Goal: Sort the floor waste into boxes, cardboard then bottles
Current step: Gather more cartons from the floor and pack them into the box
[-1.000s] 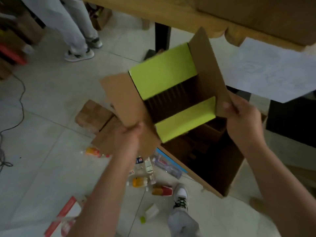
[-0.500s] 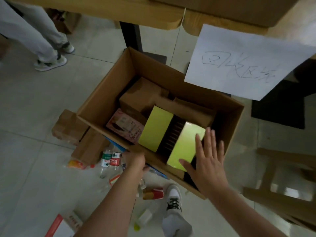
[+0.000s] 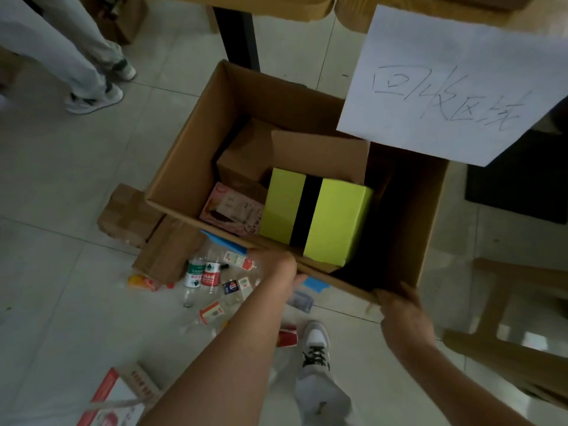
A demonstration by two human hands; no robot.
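Note:
A large open cardboard box (image 3: 187,167) stands on the tiled floor. Inside it lie a carton with lime-green flaps (image 3: 335,219), a pink printed packet (image 3: 233,210) and brown cardboard pieces (image 3: 319,155). My left hand (image 3: 276,261) grips the box's near rim. My right hand (image 3: 399,305) grips the near right corner of the same rim. Several plastic bottles (image 3: 203,275) lie on the floor just in front of the box, left of my left arm. Two brown cardboard pieces (image 3: 132,213) lie at the box's left corner.
A white paper sign (image 3: 445,84) hangs from a wooden table edge above the box. A black table leg (image 3: 239,35) stands behind it. Another person's legs (image 3: 76,56) are at top left. A wooden stool (image 3: 507,318) is at right. My shoe (image 3: 316,345) and a red-white carton (image 3: 116,398) are near.
The green-flapped carton went from my hands down into the big box. Both hands let it go and now grip the box's near rim.

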